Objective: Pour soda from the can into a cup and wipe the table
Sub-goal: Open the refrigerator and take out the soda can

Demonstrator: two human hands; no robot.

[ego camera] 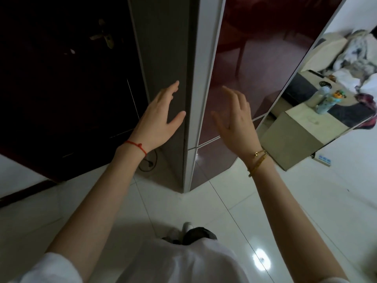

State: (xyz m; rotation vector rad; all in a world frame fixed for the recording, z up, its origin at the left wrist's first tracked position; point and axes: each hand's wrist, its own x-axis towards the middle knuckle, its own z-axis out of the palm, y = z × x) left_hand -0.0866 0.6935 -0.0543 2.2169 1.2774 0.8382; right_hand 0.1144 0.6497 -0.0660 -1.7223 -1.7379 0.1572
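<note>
No can, cup or cloth shows in the head view. I stand in front of a tall refrigerator point(240, 64) with a glossy dark red front and a grey side. My left hand point(161, 117) is raised beside the grey side panel, fingers straight and empty. My right hand point(236, 117) is lifted in front of the red door, fingers relaxed, holding nothing. Whether either hand touches the refrigerator I cannot tell.
A dark wooden door point(61, 78) with a metal handle stands to the left. A low table point(302, 129) at the right bears two bottles point(324, 101). A sofa with cushions and clothes point(350, 56) lies behind it. White floor tiles point(306, 201) and a power strip point(324, 160).
</note>
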